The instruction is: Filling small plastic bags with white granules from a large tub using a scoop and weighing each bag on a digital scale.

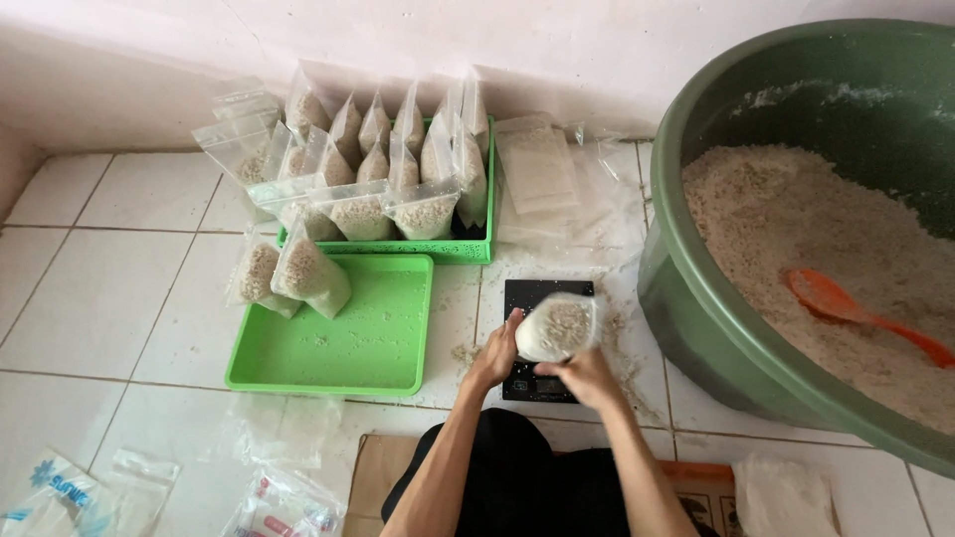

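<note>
A small clear plastic bag point(557, 326) filled with pale grain is held over a black kitchen scale point(530, 295) on the tiled floor. My left hand point(496, 355) grips the bag's left side. My right hand point(585, 375) holds it from below and on the right. To the right stands a big green tub point(696, 288) of the same pale grain, with an orange scoop point(846, 307) lying in it.
A flat green tray point(368, 343) left of the scale carries two filled bags point(293, 273) at its far left corner. Behind it a green basket point(468, 249) holds several filled bags. Empty clear bags point(542, 169) lie by the wall, more plastic packets point(149, 487) lie near left.
</note>
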